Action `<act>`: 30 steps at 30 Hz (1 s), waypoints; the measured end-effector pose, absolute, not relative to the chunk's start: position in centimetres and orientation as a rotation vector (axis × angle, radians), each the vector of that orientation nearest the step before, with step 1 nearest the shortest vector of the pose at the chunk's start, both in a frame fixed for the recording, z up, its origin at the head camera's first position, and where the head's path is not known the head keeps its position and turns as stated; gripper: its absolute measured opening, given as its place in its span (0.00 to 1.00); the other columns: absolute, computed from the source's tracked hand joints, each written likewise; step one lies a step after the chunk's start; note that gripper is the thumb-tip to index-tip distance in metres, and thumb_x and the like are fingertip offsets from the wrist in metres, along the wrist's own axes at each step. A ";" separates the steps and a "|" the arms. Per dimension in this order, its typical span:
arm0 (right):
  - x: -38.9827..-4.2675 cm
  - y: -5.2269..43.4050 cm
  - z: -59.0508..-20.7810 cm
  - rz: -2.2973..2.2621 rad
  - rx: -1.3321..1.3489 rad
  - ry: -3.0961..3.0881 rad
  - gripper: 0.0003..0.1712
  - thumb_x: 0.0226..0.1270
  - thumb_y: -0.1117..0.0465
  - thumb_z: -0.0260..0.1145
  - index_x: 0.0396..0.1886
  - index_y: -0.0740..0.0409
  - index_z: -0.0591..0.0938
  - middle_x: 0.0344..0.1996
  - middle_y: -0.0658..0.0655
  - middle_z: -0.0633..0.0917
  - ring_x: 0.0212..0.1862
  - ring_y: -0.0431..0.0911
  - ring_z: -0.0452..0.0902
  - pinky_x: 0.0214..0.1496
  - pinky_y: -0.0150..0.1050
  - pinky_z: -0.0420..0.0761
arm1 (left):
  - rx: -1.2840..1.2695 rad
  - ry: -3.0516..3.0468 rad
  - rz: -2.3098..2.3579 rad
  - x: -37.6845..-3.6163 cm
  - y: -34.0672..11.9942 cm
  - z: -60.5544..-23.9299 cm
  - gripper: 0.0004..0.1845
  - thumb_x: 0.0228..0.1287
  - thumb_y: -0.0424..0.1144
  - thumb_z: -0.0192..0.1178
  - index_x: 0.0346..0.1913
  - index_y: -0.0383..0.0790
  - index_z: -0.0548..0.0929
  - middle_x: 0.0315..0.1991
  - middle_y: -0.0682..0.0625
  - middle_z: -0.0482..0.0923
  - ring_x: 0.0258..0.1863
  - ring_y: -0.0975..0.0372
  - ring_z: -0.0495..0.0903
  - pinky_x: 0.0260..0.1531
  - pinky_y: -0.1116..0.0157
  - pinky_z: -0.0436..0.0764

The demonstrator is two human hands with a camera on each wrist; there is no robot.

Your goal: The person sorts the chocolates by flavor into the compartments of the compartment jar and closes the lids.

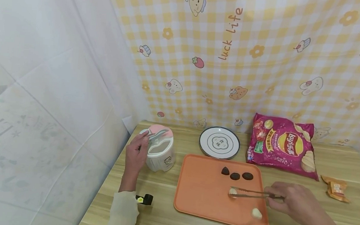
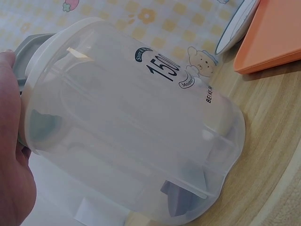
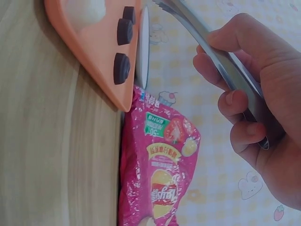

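Note:
My right hand (image 1: pixel 289 201) grips metal tongs (image 1: pixel 256 193) over the orange tray (image 1: pixel 199 194). The tong tips pinch a white dumpling-like piece (image 1: pixel 232 192) near the tray's middle. A second white piece (image 1: pixel 256 213) lies by the tray's near right corner. Three dark cookies (image 1: pixel 234 176) sit in a row at the tray's far side. My left hand (image 1: pixel 137 153) holds a clear plastic container (image 1: pixel 161 152) with a pink lid, left of the tray. The left wrist view shows the container (image 2: pixel 131 132) close up. In the right wrist view my fingers (image 3: pixel 249 108) curl round the tongs (image 3: pixel 211 52).
A white plate (image 1: pixel 219 142) stands behind the tray, and a pink chips bag (image 1: pixel 281 144) lies at the back right. A small orange packet (image 1: pixel 336 188) lies at the far right. A small black object (image 1: pixel 144 199) sits by my left wrist. Curtains close off the left and back.

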State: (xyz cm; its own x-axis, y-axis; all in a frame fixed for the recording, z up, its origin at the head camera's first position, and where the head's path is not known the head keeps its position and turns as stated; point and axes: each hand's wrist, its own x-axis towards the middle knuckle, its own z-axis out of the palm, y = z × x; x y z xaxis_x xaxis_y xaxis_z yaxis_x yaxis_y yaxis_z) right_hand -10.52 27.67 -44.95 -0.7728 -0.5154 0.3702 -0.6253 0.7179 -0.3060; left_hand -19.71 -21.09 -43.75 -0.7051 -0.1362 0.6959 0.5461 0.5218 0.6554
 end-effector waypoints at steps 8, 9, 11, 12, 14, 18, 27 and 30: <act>-10.8 26.7 -43.7 0.591 0.894 -2.676 0.14 0.47 0.55 0.76 0.37 0.41 0.88 0.28 0.31 0.77 0.24 0.27 0.67 0.22 0.28 0.71 | -0.310 -2.072 -1.205 -20.7 -22.2 -45.6 0.09 0.66 0.33 0.56 0.36 0.36 0.88 0.49 0.42 0.81 0.54 0.48 0.76 0.58 0.49 0.67; -11.0 26.5 -43.5 0.593 0.893 -2.678 0.14 0.46 0.55 0.76 0.37 0.41 0.88 0.28 0.31 0.77 0.24 0.27 0.67 0.22 0.28 0.72 | -0.306 -2.075 -1.201 -20.6 -22.2 -45.6 0.10 0.67 0.34 0.56 0.36 0.37 0.88 0.49 0.43 0.81 0.54 0.49 0.76 0.58 0.50 0.67; -11.3 25.9 -43.1 0.608 0.879 -2.690 0.14 0.46 0.57 0.76 0.36 0.43 0.88 0.29 0.33 0.79 0.24 0.27 0.67 0.22 0.27 0.71 | -0.300 -2.079 -1.194 -20.7 -22.2 -45.6 0.10 0.67 0.35 0.56 0.37 0.37 0.88 0.49 0.43 0.81 0.54 0.51 0.76 0.58 0.51 0.67; -11.6 25.6 -42.9 0.616 0.872 -2.694 0.14 0.46 0.58 0.75 0.36 0.44 0.88 0.30 0.34 0.80 0.22 0.27 0.65 0.20 0.26 0.69 | -0.298 -2.078 -1.190 -20.7 -22.3 -45.7 0.11 0.67 0.36 0.56 0.37 0.37 0.88 0.49 0.43 0.81 0.54 0.51 0.76 0.58 0.51 0.68; -12.1 25.0 -42.5 0.616 0.874 -2.676 0.14 0.45 0.60 0.74 0.35 0.45 0.89 0.30 0.35 0.81 0.19 0.27 0.62 0.17 0.24 0.65 | -0.301 -2.076 -1.189 -20.8 -22.3 -45.7 0.11 0.67 0.36 0.56 0.35 0.37 0.88 0.49 0.43 0.81 0.54 0.51 0.76 0.58 0.52 0.67; -13.1 23.6 -41.7 0.601 0.910 -2.618 0.14 0.43 0.59 0.75 0.34 0.42 0.88 0.27 0.34 0.79 0.17 0.27 0.60 0.14 0.24 0.60 | -0.313 -2.066 -1.194 -20.8 -22.3 -45.7 0.11 0.67 0.34 0.56 0.33 0.36 0.88 0.48 0.42 0.81 0.53 0.50 0.76 0.58 0.52 0.67; -15.4 20.5 -39.4 0.608 0.952 -2.555 0.12 0.46 0.57 0.73 0.35 0.46 0.89 0.29 0.41 0.83 0.19 0.31 0.68 0.14 0.27 0.66 | -0.292 -2.079 -1.194 -20.7 -22.3 -45.7 0.11 0.67 0.35 0.56 0.34 0.35 0.88 0.49 0.43 0.81 0.53 0.50 0.76 0.58 0.53 0.68; -16.3 19.3 -38.7 0.612 0.978 -2.510 0.12 0.48 0.57 0.72 0.36 0.47 0.89 0.28 0.40 0.82 0.19 0.31 0.68 0.15 0.27 0.66 | -0.291 -2.075 -1.200 -20.8 -22.3 -45.7 0.11 0.67 0.36 0.56 0.34 0.35 0.87 0.49 0.42 0.81 0.53 0.50 0.76 0.59 0.54 0.67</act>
